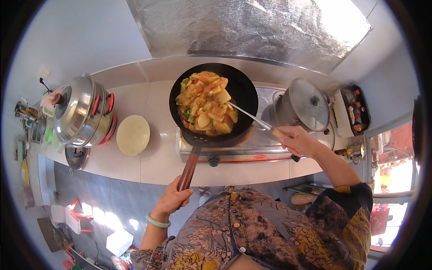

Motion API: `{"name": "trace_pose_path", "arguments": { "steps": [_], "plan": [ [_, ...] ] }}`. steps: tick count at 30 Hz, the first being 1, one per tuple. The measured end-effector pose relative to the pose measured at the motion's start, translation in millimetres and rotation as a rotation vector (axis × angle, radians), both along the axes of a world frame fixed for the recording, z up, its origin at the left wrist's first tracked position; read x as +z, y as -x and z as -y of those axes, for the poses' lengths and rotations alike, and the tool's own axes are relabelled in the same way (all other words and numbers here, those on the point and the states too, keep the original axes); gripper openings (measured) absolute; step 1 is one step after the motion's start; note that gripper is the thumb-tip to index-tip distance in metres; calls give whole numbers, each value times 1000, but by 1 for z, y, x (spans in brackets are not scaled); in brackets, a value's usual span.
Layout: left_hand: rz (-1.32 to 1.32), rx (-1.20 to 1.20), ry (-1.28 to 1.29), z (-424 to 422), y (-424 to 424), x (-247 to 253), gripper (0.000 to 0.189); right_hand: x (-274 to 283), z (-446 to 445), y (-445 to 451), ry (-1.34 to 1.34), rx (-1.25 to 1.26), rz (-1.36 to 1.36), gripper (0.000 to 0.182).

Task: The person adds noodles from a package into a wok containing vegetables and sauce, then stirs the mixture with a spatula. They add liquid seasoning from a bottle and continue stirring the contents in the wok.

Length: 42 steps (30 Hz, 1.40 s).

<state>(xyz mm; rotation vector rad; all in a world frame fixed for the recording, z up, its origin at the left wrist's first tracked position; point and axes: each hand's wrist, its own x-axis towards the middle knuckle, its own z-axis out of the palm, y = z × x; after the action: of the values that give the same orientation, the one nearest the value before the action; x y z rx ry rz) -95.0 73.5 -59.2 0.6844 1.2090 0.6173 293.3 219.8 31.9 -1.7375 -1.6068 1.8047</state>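
My left hand (172,196) grips the brown handle of a black wok (243,91), which is over the left side of a gas stove (233,156). Sliced, sauced vegetables (206,101) with green and red pieces fill the wok's left and middle part. In my right hand (297,141) is the wooden handle of a metal cooking utensil (251,116); its far end is hidden among the slices at their right edge. A pale yellow bowl (133,135) stands on the counter to the left of the wok, with no food visible in it.
A stacked steel steamer (79,111) with a domed lid stands at the left. On the stove's right side is a pot with a glass lid (308,104). Beyond it sits a black bin of bottles (356,109). Foil sheeting (236,27) covers the wall behind; the counter edge curves before me.
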Motion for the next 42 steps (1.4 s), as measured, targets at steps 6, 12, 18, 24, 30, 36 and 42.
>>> {"name": "trace_pose_path", "arguments": {
  "steps": [6, 12, 18, 24, 30, 36, 42],
  "plan": [
    [14, 10, -13, 1, -2, 1, 49, -7, 18, -8, -571, 299, 280, 39],
    [22, -5, -28, 1, 0, 0, 46, -4, 46, 1, -1080, 634, 662, 49],
    [52, -6, -40, 0, 1, -2, 47, 21, 73, 15, -1058, 717, 863, 57],
    [71, 13, -43, 1, 0, -3, 47, 39, 94, 9, -1105, 708, 833, 59],
    [83, 49, -35, 3, -2, -4, 44, 64, 73, -1, -1051, 498, 729, 46],
    [63, 27, -34, 1, -1, -1, 46, 66, 2, -18, -982, 421, 592, 37],
    [68, 42, -24, 2, 0, -1, 47, 89, -66, 2, -622, 396, 683, 34]
  ]
}}
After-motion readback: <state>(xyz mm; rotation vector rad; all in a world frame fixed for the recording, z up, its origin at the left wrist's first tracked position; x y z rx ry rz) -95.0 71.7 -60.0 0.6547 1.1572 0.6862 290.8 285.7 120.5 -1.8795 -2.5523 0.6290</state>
